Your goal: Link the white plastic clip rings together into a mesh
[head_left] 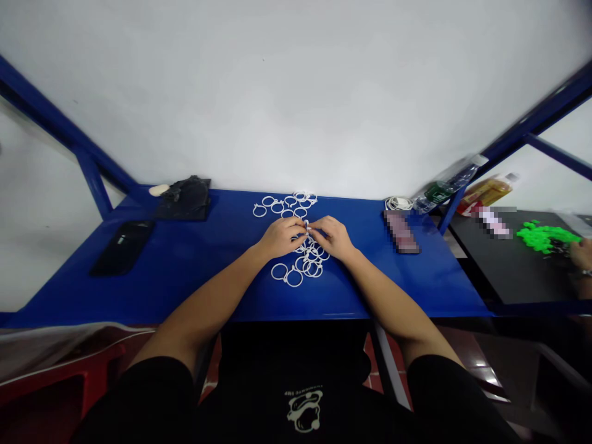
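Note:
My left hand [283, 238] and my right hand [335, 238] meet over the middle of a blue table [245, 296]. Fingertips of both are pinched around a small white plastic ring [307, 226], largely covered by the fingers. Behind the hands lie several loose white rings [259, 216], each with a small tab or clasp. More white rings [295, 285] are spread in front of and beneath the hands, some overlapping or linked; I cannot tell which.
At the left are a black phone [124, 248] and a crumpled black plastic bag [189, 198]. To the right lie a blurred-out phone [401, 232], a white cable [398, 203] and a plastic bottle [451, 184]. Another person's hand [581, 253] is near green pieces [546, 237] on a dark table.

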Available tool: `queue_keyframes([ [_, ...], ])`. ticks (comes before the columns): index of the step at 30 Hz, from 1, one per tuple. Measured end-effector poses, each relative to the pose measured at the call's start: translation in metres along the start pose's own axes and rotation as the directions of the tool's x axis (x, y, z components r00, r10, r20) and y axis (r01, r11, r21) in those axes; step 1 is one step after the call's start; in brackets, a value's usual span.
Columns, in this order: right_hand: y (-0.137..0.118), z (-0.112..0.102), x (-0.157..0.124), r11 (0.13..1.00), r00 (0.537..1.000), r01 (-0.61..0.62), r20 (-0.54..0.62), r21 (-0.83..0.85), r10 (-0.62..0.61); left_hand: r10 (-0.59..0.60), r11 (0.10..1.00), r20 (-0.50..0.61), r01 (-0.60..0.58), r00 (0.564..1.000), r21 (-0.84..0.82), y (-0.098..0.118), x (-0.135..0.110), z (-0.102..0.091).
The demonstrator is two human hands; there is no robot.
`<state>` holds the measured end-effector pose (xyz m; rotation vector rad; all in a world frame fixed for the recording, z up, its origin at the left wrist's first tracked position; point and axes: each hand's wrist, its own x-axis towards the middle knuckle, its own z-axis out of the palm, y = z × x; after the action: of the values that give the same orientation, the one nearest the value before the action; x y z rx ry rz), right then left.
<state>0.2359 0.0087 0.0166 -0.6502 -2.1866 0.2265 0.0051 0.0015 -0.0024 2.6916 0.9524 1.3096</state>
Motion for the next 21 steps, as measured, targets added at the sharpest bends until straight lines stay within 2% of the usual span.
queue_keyframes([
  [5, -0.004, 0.000, 0.001, 1.000, 1.000, -0.009, -0.012, 0.009, 0.009, -0.040, 0.999, -0.059, 0.039, 0.997, -0.011, 0.001, 0.000, -0.002],
  [10, -0.009, 0.000, 0.003, 0.999, 1.000, 0.019, 0.007, 0.042, -0.020, 0.004, 1.000, -0.103, -0.002, 0.995, 0.016, 0.004, 0.000, -0.003],
  [14, -0.011, 0.001, 0.002, 0.998, 1.000, -0.020, -0.008, 0.056, 0.021, -0.001, 1.000, -0.154, 0.004, 0.988, 0.021, 0.008, 0.001, -0.002],
  [17, -0.009, 0.003, 0.000, 0.996, 0.998, -0.056, -0.006, 0.067, 0.057, -0.035, 0.999, -0.142, 0.040, 0.989, 0.032, 0.008, 0.002, -0.002],
  [21, -0.002, 0.003, 0.000, 0.995, 0.996, -0.085, 0.038, 0.060, 0.083, -0.076, 0.994, -0.070, 0.082, 0.995, 0.077, 0.000, 0.001, -0.001],
])
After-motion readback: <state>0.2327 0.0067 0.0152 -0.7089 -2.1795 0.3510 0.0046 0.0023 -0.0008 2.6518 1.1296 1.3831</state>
